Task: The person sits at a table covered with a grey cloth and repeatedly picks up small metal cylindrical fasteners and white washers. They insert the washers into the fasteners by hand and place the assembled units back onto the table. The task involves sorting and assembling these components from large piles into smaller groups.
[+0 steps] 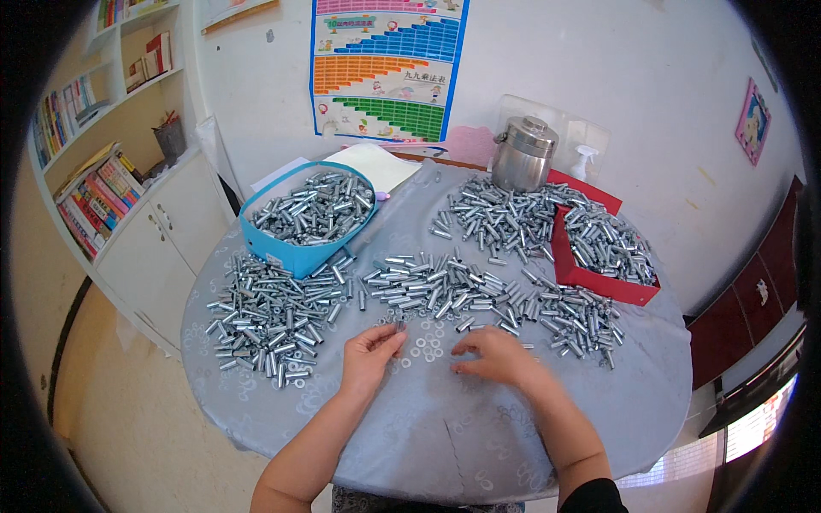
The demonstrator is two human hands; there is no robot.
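Head view: the left hand (368, 355) pinches a small metal part (400, 326) between thumb and fingertips; the right hand (496, 355), fingers curled and thumb apart from forefinger, shows no part in its grip. Loose washers (428, 342) lie between the hands, apparently unused. Just beyond, a central heap of metal sleeves (466, 288) likely awaits handling. The left heap (272, 316) and filled blue box (295, 254) may contain finished pieces; a red box (603, 284) at right is also filled. Much work appears outstanding; exact progress cannot be determined.
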